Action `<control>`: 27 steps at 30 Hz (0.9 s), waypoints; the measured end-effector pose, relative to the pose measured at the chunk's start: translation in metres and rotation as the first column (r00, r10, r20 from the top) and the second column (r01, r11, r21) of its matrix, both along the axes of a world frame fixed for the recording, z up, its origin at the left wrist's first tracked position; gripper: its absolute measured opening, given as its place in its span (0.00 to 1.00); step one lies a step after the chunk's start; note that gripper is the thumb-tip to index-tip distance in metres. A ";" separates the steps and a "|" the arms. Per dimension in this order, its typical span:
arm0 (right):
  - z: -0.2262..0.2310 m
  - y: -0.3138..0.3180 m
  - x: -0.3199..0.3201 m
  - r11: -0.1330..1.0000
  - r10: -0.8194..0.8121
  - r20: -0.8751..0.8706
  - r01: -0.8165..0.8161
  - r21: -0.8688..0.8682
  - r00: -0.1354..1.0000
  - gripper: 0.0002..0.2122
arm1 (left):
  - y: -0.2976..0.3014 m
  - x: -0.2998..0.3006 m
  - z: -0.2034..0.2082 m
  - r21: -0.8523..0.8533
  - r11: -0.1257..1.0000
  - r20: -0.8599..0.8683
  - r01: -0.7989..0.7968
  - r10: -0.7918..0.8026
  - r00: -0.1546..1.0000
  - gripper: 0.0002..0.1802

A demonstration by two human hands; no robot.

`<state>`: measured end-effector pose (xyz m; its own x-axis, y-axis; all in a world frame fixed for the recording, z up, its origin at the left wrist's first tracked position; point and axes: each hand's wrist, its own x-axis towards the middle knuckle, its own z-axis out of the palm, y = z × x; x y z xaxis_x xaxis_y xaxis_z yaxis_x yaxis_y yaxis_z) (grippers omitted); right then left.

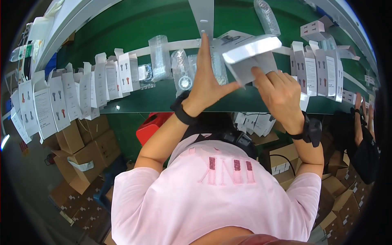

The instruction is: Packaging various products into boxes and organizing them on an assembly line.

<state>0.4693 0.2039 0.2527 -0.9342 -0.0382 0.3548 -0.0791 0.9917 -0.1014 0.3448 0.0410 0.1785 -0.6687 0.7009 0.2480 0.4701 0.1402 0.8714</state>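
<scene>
Green table (122, 24) curves across behind the hands. Just off the right hand (281, 94), toward eleven o'clock, is the box (252, 50), gripped by curled fingers (264, 80). Toward its eight o'clock, the left hand (204, 92) spreads wide, thumb beside a corner, contact unclear. White, grey-shaded, its bright panel slants eight to two; foreshortening hides its long axis.

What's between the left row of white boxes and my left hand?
Clear wrapped packages and a white strip, on the green surface, in the head view.
</scene>
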 end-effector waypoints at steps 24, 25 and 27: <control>-0.049 -0.080 -0.038 -0.062 0.802 0.334 0.625 -0.778 0.495 0.35 | -0.165 0.029 0.001 -0.122 0.986 0.070 0.111 -0.103 0.992 0.47; -0.055 -0.090 -0.043 -0.152 0.710 0.402 0.684 -0.714 0.578 0.32 | -0.171 0.029 -0.002 -0.129 0.987 0.105 0.091 -0.078 0.991 0.47; -0.048 -0.111 -0.058 -0.234 0.564 0.478 0.686 -0.689 0.673 0.26 | -0.184 0.027 -0.010 -0.133 0.989 0.144 0.059 -0.040 0.989 0.47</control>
<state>0.4113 0.0927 0.2050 -0.7533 -0.2374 -0.6133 0.6548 -0.3570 -0.6661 0.3719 -0.1427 0.1685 -0.6537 0.7549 0.0535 0.3538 0.2422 0.9034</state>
